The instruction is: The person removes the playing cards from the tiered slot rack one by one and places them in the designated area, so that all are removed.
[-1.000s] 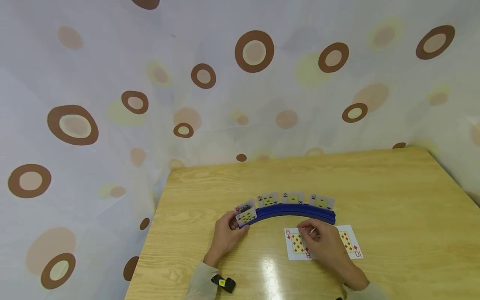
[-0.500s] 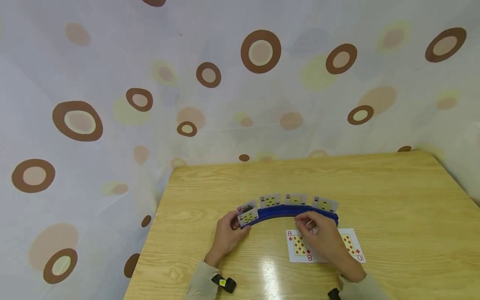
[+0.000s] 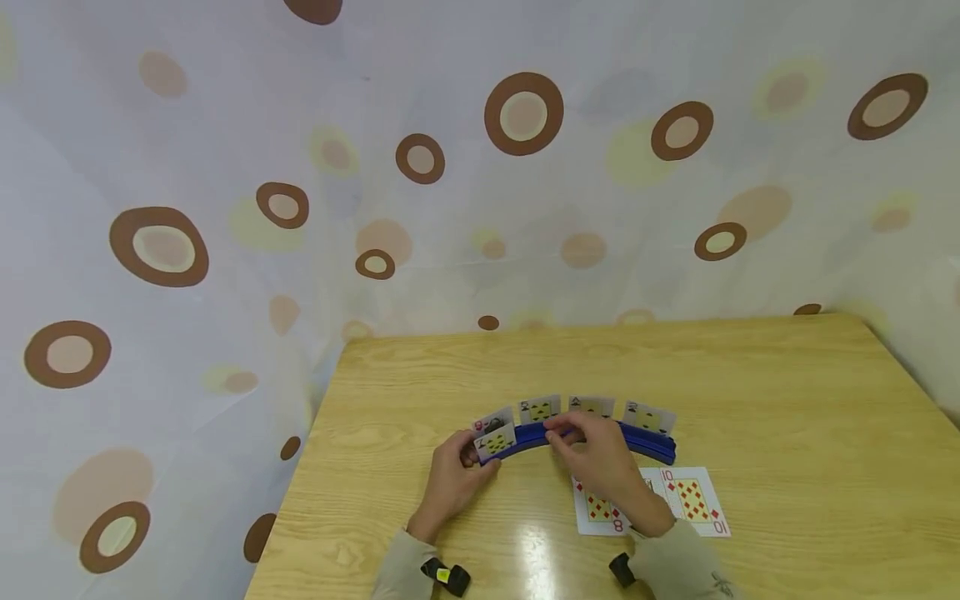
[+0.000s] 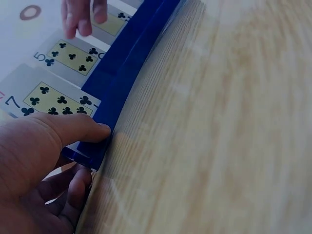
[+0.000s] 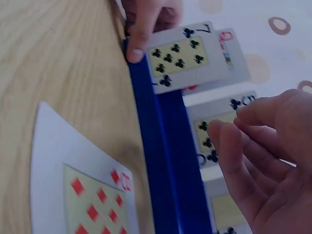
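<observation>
Blue card holder (image 3: 649, 443): lower centre of head view, long axis left-right. Left hand (image 3: 452, 477) is nearer, pinching its left end; right hand (image 3: 598, 457) hangs over mid-span, fingers loosely bent, looks empty.

Blue rack (image 3: 652, 444), left end: front card (image 3: 496, 442) marked "7", clubs; rear card (image 5: 240, 66), red "Q". Next along rack: club card (image 3: 539, 409) marked "5". Near side of rack: left diamond card (image 3: 599, 510) marked "8"; right diamond card (image 3: 693, 501) marked "10".

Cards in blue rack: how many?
5: 7 of clubs, with a red-lettered card behind, at left end; then 5 of clubs; ace; rightmost card. Others may be hidden.
</observation>
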Action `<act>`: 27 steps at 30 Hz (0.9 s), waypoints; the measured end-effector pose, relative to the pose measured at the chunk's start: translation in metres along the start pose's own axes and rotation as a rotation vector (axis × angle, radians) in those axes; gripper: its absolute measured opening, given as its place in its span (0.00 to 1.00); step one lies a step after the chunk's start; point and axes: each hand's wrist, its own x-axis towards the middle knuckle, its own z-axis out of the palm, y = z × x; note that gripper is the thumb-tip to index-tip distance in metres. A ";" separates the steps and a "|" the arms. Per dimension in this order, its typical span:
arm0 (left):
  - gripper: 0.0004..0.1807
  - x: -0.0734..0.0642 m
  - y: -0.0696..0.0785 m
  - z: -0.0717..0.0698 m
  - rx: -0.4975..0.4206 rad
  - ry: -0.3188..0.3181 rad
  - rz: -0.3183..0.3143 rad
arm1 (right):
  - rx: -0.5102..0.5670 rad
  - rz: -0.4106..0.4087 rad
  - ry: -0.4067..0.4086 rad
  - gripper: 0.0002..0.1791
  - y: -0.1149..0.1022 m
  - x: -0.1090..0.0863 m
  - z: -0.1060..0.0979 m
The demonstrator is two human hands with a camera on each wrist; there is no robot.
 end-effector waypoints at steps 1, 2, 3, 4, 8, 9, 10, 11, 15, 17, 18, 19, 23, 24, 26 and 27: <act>0.17 0.000 -0.001 0.001 0.002 0.001 0.003 | -0.008 0.001 0.002 0.07 0.000 0.000 0.004; 0.17 0.000 -0.001 0.001 0.000 0.002 0.002 | -0.015 0.000 0.005 0.07 -0.001 0.001 0.008; 0.17 -0.001 -0.001 0.001 0.002 0.004 0.007 | -0.026 0.002 0.008 0.07 -0.001 0.001 0.012; 0.17 -0.001 -0.001 0.002 0.002 0.005 0.002 | -0.032 0.009 0.011 0.07 -0.001 0.001 0.016; 0.17 0.000 -0.001 0.002 0.008 0.009 0.011 | -0.060 0.043 0.029 0.08 0.001 0.004 0.027; 0.17 0.000 -0.001 0.002 0.010 0.010 0.013 | -0.068 0.052 0.030 0.09 0.001 0.004 0.030; 0.16 0.000 -0.002 0.002 0.011 0.011 0.012 | -0.070 0.059 0.030 0.10 0.002 0.005 0.032; 0.16 0.000 -0.002 0.002 0.012 0.012 0.014 | -0.073 0.064 0.030 0.11 0.002 0.006 0.033; 0.17 0.001 -0.001 0.002 0.010 0.017 0.017 | -0.079 0.070 0.029 0.13 0.003 0.008 0.040; 0.17 0.002 -0.001 0.001 0.008 0.019 0.021 | -0.079 0.076 0.028 0.13 0.003 0.010 0.043; 0.17 0.002 -0.001 0.001 0.009 0.019 0.023 | -0.080 0.081 0.026 0.13 0.004 0.010 0.044; 0.17 0.002 -0.001 0.001 0.010 0.019 0.025 | -0.078 0.086 0.023 0.13 0.004 0.010 0.045; 0.16 0.001 0.000 0.001 0.014 0.020 0.027 | -0.072 0.110 0.015 0.12 0.002 0.010 0.049; 0.16 0.001 -0.001 0.001 0.015 0.022 0.032 | -0.071 0.114 0.015 0.12 0.002 0.011 0.050; 0.16 0.001 -0.001 0.001 0.014 0.024 0.040 | -0.071 0.112 0.018 0.11 0.001 0.011 0.052; 0.16 0.001 -0.001 0.001 0.014 0.025 0.041 | -0.071 0.110 0.019 0.11 0.001 0.012 0.053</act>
